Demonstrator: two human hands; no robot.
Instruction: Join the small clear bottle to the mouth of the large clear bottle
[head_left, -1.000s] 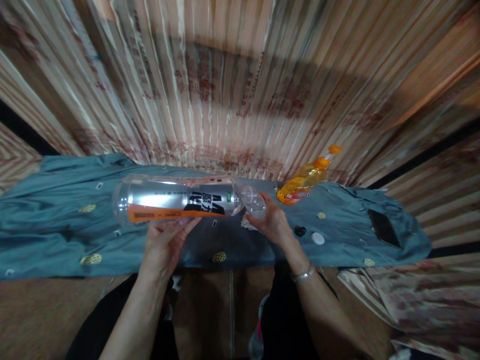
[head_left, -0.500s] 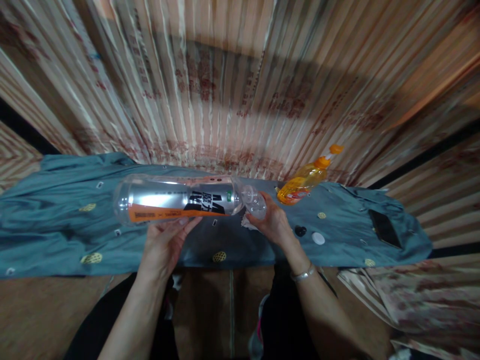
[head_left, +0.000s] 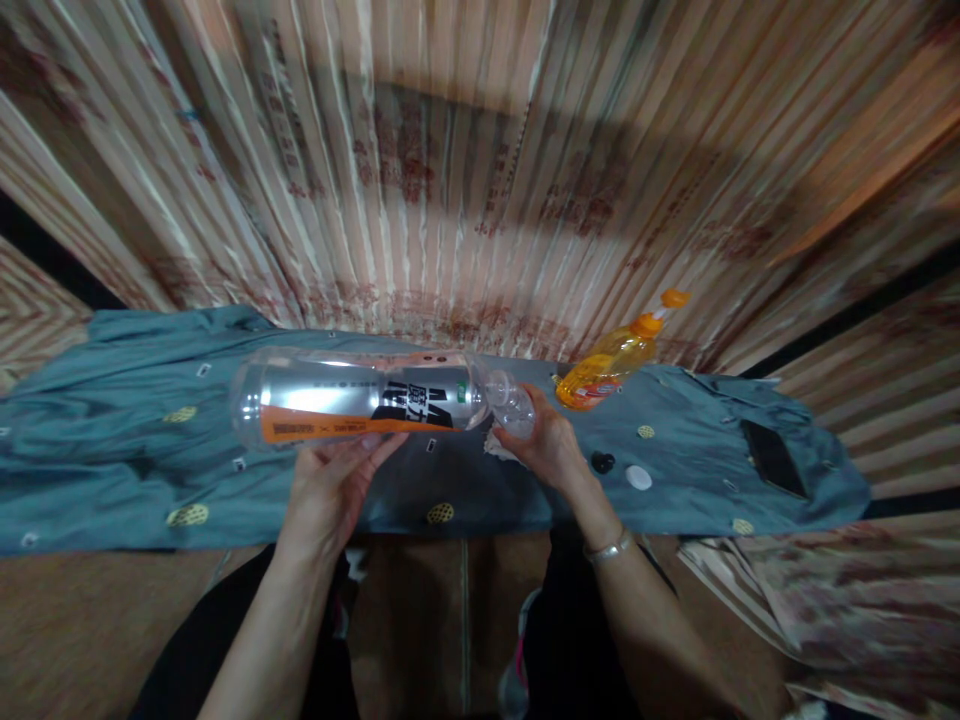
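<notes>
A large clear plastic bottle with a silver, orange and black label lies level above the cloth, its neck pointing right. My left hand grips it from below, thumb along the label's lower edge. At the neck, my right hand has its fingers closed around a small clear plastic container, whose exact kind I cannot make out. The two mouths meet or nearly meet; whether they touch is unclear. Just under the right fingers lies a crumpled whitish scrap, partly covered by the hand.
A yellow dish-soap-like pump bottle with an orange top stands behind my right hand. To the right lie a small black cap, a white round lid and a dark phone. Teal patterned cloth covers the narrow table; a striped curtain hangs behind.
Both hands keep their grips, and the bottle and container stay together at the neck. The whole view has shifted very slightly; nothing else visibly differs.
</notes>
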